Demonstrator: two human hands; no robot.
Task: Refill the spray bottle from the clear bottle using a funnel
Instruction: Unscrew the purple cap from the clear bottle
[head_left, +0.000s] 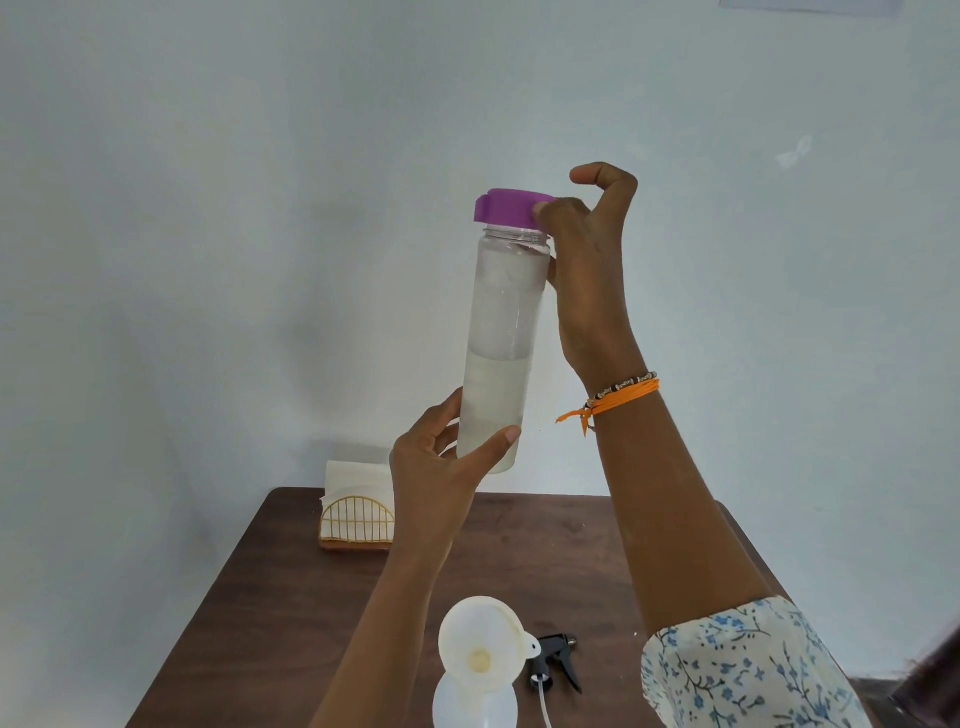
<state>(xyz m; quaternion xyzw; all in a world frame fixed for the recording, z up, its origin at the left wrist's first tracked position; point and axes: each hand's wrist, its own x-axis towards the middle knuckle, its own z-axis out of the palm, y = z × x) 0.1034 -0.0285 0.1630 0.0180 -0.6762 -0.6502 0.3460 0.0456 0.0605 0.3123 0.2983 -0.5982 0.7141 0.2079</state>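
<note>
I hold a tall clear bottle (501, 343) upright in the air above the table, roughly a third full of liquid. My left hand (441, 467) grips its base. My right hand (587, 249) is at its purple cap (511, 208), fingers closed on the cap's right side. Below, near the front of the table, a white funnel (480, 644) sits in the neck of the white spray bottle (472, 701), tilted a little. The black spray trigger head (553, 657) with its dip tube lies on the table just right of the funnel.
A brown wooden table (311, 623) stands against a pale wall. At its back left stands a gold wire napkin holder (356, 519) with white napkins.
</note>
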